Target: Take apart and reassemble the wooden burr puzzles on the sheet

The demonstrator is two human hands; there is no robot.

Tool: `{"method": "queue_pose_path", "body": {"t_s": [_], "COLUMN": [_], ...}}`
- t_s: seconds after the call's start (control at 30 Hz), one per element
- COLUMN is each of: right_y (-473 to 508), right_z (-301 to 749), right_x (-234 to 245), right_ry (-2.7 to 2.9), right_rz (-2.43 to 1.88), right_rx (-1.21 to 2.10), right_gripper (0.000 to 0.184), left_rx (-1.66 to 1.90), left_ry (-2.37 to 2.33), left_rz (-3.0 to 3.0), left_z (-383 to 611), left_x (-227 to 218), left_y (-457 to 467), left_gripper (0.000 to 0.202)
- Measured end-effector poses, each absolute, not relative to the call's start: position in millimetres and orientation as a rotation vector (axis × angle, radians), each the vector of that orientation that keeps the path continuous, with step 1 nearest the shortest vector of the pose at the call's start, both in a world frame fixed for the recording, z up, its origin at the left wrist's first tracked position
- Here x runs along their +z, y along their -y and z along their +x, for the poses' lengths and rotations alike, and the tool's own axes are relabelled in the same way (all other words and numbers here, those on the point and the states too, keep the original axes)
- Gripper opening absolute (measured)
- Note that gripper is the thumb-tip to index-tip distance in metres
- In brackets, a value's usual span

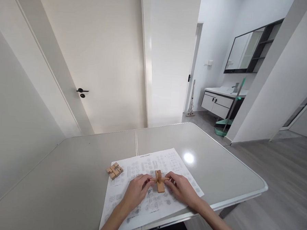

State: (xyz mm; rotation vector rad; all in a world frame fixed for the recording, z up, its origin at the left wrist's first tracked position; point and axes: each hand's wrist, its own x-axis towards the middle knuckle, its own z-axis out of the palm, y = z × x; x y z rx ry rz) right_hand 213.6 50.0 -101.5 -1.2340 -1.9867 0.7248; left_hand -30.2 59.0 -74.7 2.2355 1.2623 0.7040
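My left hand (136,190) and right hand (182,188) pinch a wooden cross (161,187), its bar (163,179) lying nine-to-three o'clock.

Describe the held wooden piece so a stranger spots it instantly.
On the gray table lies a printed white sheet. Over its middle, the left hand and right hand hold the wooden piece. Its cross shape sets it apart from the small blocks clustered at the sheet's far-left corner.
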Motion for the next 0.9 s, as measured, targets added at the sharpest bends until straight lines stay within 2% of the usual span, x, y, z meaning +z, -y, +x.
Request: {"method": "queue_pose_path", "body": {"t_s": [0.47,0.63,0.67,0.8,0.9], "right_y": [-47,-42,-41,-34,-29], "right_z": [216,217,216,214,212], "right_x": [-112,-101,-98,-86,-79], "right_ry": [2.017,1.933,1.91,1.85,1.815], "right_rz": [-1.211,-1.118,-1.093,-1.019,-1.013], "right_rx": [0.632,0.735,0.766,0.841,0.831], "right_gripper": [0.017,0.018,0.017,0.015,0.018], "left_rx": [0.786,0.876,0.903,0.858,0.758], "left_ry": [-1.145,-1.16,-1.159,-1.107,-1.057], "left_rz": [2.221,2.088,2.062,1.989,1.961], "left_z": [-20,-17,-17,-15,-10], "left_x": [-66,-60,-58,-47,-37], "left_y": [-54,-49,-49,-46,-44], "left_gripper": [0.033,0.025,0.033,0.101,0.116]}}
